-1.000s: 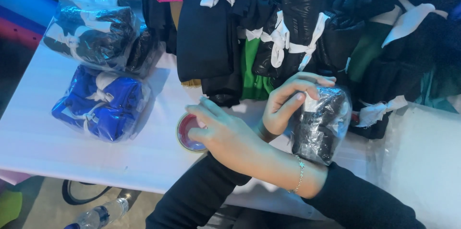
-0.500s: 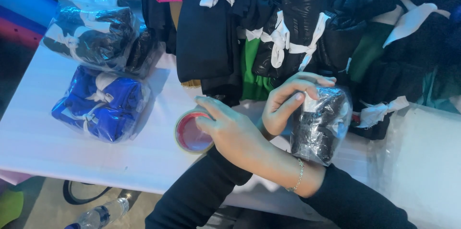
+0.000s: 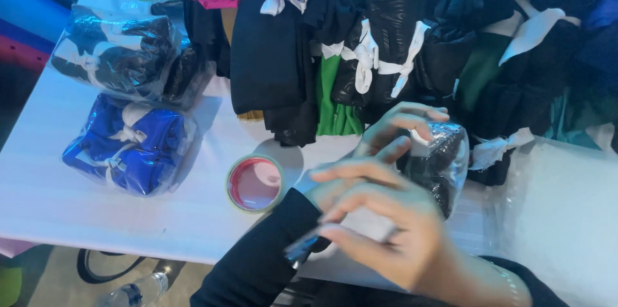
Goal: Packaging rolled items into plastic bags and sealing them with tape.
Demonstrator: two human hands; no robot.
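Clear plastic wraps the small dark bundle (image 3: 441, 168) that sits on the white table (image 3: 58, 201), and the person's left hand (image 3: 393, 130) curls over its top, fingers bent around the upper edge so the grip is closed on the package. The right hand (image 3: 380, 230) crosses in front of it, blurred, with fingers spread and loosely open; a thin shiny strip shows near the fingertips (image 3: 325, 233), but whether the grip has hold of it cannot be told. Just left of the hands lies a roll of tape (image 3: 254, 183) flat on the table, its ring pale green and its centre reddish. Further left rest two bagged bundles, a blue one (image 3: 129, 146) nearer the table's edge and a black-and-white one (image 3: 116, 53) behind it. Along the far side of the table hangs a row of folded garments (image 3: 270, 49), mostly black with some pink, blue and green, several tied with white strips. A plastic bottle (image 3: 138, 291) lies on the floor below the table.
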